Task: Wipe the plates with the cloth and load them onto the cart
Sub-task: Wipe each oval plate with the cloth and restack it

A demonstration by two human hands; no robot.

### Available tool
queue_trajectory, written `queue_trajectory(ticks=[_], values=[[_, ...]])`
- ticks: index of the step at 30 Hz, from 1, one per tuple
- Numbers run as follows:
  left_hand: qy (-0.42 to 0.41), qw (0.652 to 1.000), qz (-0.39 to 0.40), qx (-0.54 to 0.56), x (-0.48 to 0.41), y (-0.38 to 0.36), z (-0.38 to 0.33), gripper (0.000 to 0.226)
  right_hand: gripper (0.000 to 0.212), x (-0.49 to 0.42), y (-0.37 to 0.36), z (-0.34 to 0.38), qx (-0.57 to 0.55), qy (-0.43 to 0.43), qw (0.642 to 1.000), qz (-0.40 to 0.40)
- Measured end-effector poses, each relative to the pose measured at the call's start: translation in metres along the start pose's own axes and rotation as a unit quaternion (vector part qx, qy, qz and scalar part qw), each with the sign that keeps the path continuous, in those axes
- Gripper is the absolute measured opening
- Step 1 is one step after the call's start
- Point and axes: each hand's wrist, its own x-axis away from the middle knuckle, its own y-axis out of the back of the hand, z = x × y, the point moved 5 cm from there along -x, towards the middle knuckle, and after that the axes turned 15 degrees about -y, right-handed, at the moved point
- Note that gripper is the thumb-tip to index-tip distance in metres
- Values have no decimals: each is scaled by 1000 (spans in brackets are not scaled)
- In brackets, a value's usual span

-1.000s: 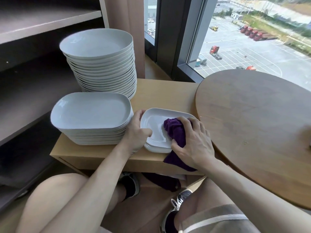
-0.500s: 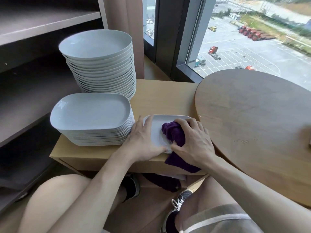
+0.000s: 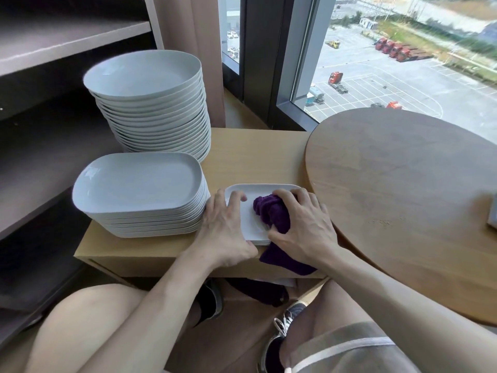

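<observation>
Knees and shoes nearest the camera; the person was seated low in front of a wooden stand. Right hand had its fingers closed around a bunched purple cloth, pressed onto the top small plate of a short stack at the stand's front edge; the cloth's tail hung over that edge. Left hand lay flat and open, fingers spread along the plate's left rim, thumb at the near edge, gripping nothing, only steadying. Compared with a second earlier, the plate had dropped from tilted to flat on its stack, and the left hand had moved from cupping the rim to pressing on top. Reading: wiping of this plate's face was under way or near done; loading not begun. To the left, touching nothing, a stack of oblong plates; behind it a taller stack of round plates. Round table at right. Shelves at far left; no cart clearly identified.
</observation>
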Motion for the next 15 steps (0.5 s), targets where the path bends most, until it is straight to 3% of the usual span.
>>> queue_trajectory(ticks=[15], values=[[-27, 998, -21, 61, -1, 7, 13, 84, 74, -1, 1, -3, -16, -9, 1000, 1]])
